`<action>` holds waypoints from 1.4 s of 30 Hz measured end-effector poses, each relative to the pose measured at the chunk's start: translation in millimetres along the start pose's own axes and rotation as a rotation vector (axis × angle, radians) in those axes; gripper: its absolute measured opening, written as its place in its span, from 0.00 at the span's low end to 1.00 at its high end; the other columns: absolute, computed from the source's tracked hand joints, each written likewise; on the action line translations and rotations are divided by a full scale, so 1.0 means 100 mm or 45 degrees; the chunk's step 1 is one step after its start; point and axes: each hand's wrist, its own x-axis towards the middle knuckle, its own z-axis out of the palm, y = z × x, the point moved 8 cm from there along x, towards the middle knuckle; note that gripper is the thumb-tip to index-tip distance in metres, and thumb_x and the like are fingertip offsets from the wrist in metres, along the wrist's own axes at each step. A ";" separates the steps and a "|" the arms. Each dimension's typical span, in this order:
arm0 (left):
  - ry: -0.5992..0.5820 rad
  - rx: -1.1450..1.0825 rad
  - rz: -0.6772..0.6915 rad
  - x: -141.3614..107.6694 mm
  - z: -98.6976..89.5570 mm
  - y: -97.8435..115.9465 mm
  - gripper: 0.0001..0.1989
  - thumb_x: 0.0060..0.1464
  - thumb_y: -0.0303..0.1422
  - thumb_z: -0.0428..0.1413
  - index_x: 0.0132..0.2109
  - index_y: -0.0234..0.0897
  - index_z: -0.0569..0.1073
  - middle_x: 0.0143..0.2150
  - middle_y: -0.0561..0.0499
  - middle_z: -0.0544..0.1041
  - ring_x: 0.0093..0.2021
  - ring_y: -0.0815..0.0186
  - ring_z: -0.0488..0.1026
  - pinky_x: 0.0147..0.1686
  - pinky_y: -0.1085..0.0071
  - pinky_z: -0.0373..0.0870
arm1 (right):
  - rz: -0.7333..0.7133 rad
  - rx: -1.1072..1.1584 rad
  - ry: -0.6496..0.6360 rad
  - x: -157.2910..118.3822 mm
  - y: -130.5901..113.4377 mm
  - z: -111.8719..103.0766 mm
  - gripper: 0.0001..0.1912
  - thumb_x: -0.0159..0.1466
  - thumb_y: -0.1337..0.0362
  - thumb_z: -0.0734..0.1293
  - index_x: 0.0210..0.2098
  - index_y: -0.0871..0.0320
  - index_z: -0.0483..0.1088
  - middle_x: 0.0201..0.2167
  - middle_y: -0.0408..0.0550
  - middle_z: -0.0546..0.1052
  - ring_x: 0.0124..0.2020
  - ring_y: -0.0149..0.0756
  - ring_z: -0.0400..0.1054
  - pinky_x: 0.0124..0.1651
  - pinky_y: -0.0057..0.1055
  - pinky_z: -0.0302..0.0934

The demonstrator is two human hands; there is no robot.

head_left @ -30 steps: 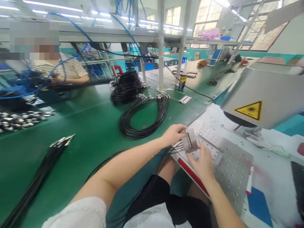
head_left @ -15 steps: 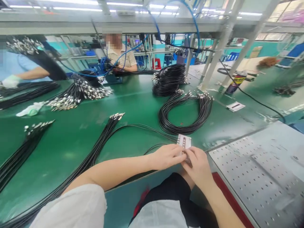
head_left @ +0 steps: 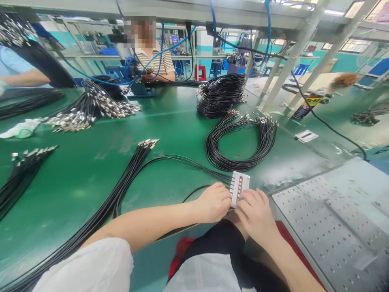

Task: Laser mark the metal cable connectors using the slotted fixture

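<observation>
A small white slotted block (head_left: 235,188) sits at the table's front edge, with a row of metal cable ends along its middle. Thin black cables (head_left: 194,162) run into its left-side slots. My left hand (head_left: 214,202) is closed at the block's left side, its fingers pinched where a black cable (head_left: 194,191) runs in; the fingertips are partly hidden. My right hand (head_left: 255,213) grips the lower right of the block, thumb below and fingers over its edge. To the left lies a long bundle of black cables (head_left: 127,174) with metal tips.
A coiled cable bundle (head_left: 212,152) and a taller cable stack (head_left: 223,95) lie ahead. More cables (head_left: 91,105) are heaped at left. A perforated metal plate (head_left: 328,219) is at right, with a spray can (head_left: 308,105) and another white block (head_left: 306,136) beyond. A co-worker (head_left: 162,61) sits opposite.
My left hand has drawn back from the block's face to its left side and closed there. More of the block now shows. The view has tilted slightly down.
</observation>
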 end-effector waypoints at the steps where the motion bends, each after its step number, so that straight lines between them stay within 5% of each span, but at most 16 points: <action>1: -0.006 0.006 0.002 0.00 0.01 0.00 0.11 0.57 0.28 0.44 0.31 0.33 0.69 0.31 0.46 0.72 0.36 0.65 0.68 0.40 0.65 0.61 | -0.004 0.020 -0.026 0.02 0.00 -0.01 0.08 0.60 0.70 0.59 0.27 0.55 0.67 0.33 0.46 0.73 0.43 0.41 0.62 0.54 0.47 0.45; 7: -0.052 -0.003 -0.008 0.02 0.00 0.00 0.11 0.57 0.28 0.45 0.29 0.34 0.67 0.29 0.47 0.70 0.32 0.66 0.66 0.38 0.66 0.60 | 0.050 0.202 -0.052 0.34 0.15 -0.43 0.08 0.60 0.63 0.60 0.27 0.54 0.68 0.32 0.45 0.73 0.36 0.37 0.65 0.50 0.42 0.52; 11: -0.055 -0.056 -0.020 0.04 -0.01 -0.01 0.12 0.57 0.29 0.43 0.29 0.34 0.68 0.30 0.46 0.71 0.34 0.65 0.66 0.40 0.65 0.61 | 0.316 0.349 0.113 0.82 0.64 -0.65 0.13 0.61 0.57 0.58 0.28 0.55 0.69 0.31 0.46 0.73 0.35 0.37 0.67 0.40 0.34 0.60; 15: -0.091 -0.126 -0.011 0.10 -0.06 -0.02 0.10 0.57 0.29 0.45 0.34 0.34 0.69 0.35 0.45 0.72 0.40 0.63 0.67 0.43 0.64 0.62 | 0.682 0.182 0.137 1.14 1.24 -0.29 0.14 0.60 0.61 0.56 0.40 0.58 0.69 0.38 0.48 0.73 0.39 0.39 0.66 0.43 0.35 0.60; 18: -0.113 -0.112 -0.102 0.16 -0.18 -0.19 0.10 0.56 0.29 0.47 0.45 0.34 0.67 0.46 0.43 0.70 0.49 0.60 0.63 0.49 0.62 0.60 | 0.791 0.120 0.123 1.22 1.45 0.02 0.20 0.59 0.62 0.57 0.48 0.62 0.66 0.44 0.58 0.70 0.46 0.48 0.63 0.48 0.43 0.57; 20: -0.196 -0.028 -0.251 0.19 -0.24 -0.42 0.15 0.56 0.30 0.48 0.51 0.35 0.64 0.51 0.42 0.67 0.51 0.58 0.62 0.50 0.60 0.59 | 0.772 0.094 0.140 1.16 1.45 0.07 0.23 0.58 0.62 0.58 0.52 0.63 0.63 0.50 0.60 0.66 0.51 0.51 0.59 0.51 0.46 0.54; 24: -0.592 0.157 -0.375 0.19 -0.17 -0.79 0.15 0.52 0.32 0.53 0.48 0.36 0.66 0.46 0.44 0.69 0.46 0.57 0.67 0.44 0.61 0.64 | 0.480 0.136 -0.003 0.82 1.13 0.01 0.26 0.57 0.59 0.59 0.55 0.59 0.59 0.55 0.56 0.61 0.55 0.47 0.56 0.55 0.41 0.52; 31: -0.934 0.078 -0.336 0.33 0.04 -0.85 0.08 0.53 0.31 0.50 0.40 0.34 0.67 0.38 0.45 0.73 0.37 0.60 0.71 0.36 0.69 0.66 | 0.318 0.059 -0.411 0.01 0.70 0.11 0.47 0.47 0.47 0.67 0.61 0.57 0.48 0.61 0.59 0.53 0.61 0.52 0.47 0.58 0.50 0.44; 35: -1.082 -0.022 -0.338 0.39 0.12 -0.85 0.04 0.52 0.30 0.49 0.31 0.35 0.67 0.34 0.47 0.74 0.34 0.63 0.71 0.33 0.70 0.64 | 0.376 0.007 -0.449 0.06 0.66 0.13 0.50 0.43 0.47 0.68 0.60 0.57 0.47 0.60 0.60 0.54 0.59 0.55 0.48 0.55 0.53 0.45; 39: -1.275 -0.442 -0.583 0.35 0.10 -0.90 0.04 0.49 0.29 0.49 0.27 0.36 0.62 0.21 0.56 0.67 0.20 0.71 0.63 0.22 0.74 0.59 | 0.440 -0.005 -0.554 0.19 0.64 0.11 0.49 0.40 0.48 0.70 0.57 0.57 0.53 0.58 0.60 0.56 0.56 0.57 0.50 0.51 0.53 0.49; 42: -1.099 -0.711 -0.724 0.47 -0.13 -0.96 0.05 0.49 0.32 0.49 0.29 0.37 0.61 0.20 0.59 0.60 0.18 0.74 0.56 0.18 0.76 0.52 | 0.468 -0.041 -0.609 0.22 0.63 0.10 0.48 0.39 0.49 0.71 0.56 0.58 0.55 0.58 0.61 0.56 0.56 0.58 0.50 0.50 0.53 0.50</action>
